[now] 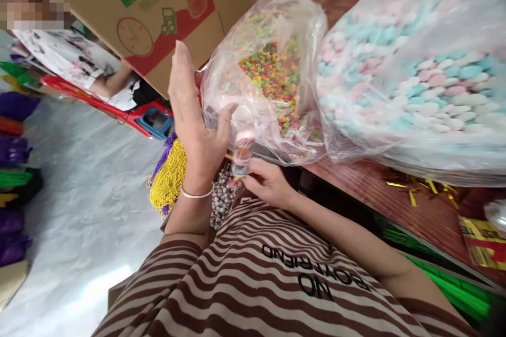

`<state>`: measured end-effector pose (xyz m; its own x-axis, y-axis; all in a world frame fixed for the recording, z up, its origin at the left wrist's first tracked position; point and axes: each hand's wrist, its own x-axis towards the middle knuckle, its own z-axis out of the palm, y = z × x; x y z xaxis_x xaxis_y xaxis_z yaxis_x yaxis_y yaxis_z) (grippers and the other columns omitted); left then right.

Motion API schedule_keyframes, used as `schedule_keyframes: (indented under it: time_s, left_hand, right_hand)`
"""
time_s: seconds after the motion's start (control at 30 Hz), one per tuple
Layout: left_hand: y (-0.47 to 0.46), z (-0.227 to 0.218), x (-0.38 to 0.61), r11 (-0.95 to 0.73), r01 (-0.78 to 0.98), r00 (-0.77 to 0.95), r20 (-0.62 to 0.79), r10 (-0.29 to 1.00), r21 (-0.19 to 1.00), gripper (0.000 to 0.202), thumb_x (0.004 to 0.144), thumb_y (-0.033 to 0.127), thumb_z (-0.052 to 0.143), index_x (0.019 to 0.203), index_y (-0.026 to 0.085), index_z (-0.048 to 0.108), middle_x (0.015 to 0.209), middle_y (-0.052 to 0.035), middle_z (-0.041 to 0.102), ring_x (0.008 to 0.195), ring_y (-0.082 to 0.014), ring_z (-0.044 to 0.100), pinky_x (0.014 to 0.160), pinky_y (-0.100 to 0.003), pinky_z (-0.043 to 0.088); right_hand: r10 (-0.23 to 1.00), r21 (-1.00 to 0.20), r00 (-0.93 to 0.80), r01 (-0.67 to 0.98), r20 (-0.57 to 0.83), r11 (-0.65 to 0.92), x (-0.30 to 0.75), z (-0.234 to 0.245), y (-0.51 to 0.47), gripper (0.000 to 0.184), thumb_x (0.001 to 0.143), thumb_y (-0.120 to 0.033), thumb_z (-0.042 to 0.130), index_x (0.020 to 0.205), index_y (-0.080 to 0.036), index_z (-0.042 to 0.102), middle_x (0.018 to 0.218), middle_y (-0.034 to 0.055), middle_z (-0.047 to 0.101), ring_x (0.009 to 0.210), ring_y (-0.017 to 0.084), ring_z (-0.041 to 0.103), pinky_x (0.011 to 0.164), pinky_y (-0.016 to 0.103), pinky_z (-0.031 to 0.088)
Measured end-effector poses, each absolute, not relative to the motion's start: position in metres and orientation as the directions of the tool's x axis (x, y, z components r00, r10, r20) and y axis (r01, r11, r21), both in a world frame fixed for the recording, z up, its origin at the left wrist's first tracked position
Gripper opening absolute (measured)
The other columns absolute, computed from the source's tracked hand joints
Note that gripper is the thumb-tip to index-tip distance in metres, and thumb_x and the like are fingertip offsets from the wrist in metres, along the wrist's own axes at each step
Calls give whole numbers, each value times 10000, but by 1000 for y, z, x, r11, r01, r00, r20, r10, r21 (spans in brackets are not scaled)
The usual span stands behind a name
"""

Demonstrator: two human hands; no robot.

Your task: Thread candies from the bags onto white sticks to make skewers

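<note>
My right hand (pixel 271 183) pinches the lower end of a small wrapped candy (pixel 243 148), held upright in front of my body. The candy is pink at the top, with an orange and brown middle and a bluish lower part; motion blurs its details. My left hand (pixel 197 121) is raised beside it, fingers stretched upward and thumb apart, holding nothing. Behind both hands stands a clear plastic bag (pixel 221 84) of small colourful ring-shaped pieces (pixel 272 71). Below, partly hidden by my left wrist, lie many small wrapped pieces (pixel 223 195).
A large clear bag of pastel candies (pixel 443 84) sits on the reddish wooden table (pixel 348 181). A cardboard box (pixel 158 21) stands at the back left, with another person (pixel 106 76) beyond it. Yellow and purple strings (pixel 172 174) hang left. Green crates (pixel 454 284) are under the table.
</note>
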<state>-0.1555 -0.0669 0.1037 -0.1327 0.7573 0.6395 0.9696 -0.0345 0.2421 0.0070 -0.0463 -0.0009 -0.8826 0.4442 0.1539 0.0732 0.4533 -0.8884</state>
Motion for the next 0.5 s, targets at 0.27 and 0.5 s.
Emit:
schedule_keyframes:
  time_s: [0.27, 0.5]
  left_hand:
    - [-116, 90, -216, 128, 929, -311, 550, 775, 347, 628, 946, 588, 615, 1371, 132, 543, 1535, -111, 532, 1455, -224, 440, 1264, -481, 303]
    - [-77, 52, -190, -18, 915, -216, 528, 822, 403, 399, 984, 442, 614, 1313, 217, 645, 1410, -96, 657, 1367, -261, 572, 1180, -468, 435]
  right_hand:
    - [116, -614, -943, 293, -312, 733, -32, -62, -52, 160, 950, -202, 576, 950, -133, 720, 1066, 167, 733, 1010, 269, 706, 834, 307, 503]
    - [184, -594, -903, 398, -389, 699, 24, -32, -43, 219, 976, -257, 559, 1064, -173, 741, 1112, 116, 747, 1001, 244, 713, 819, 292, 490]
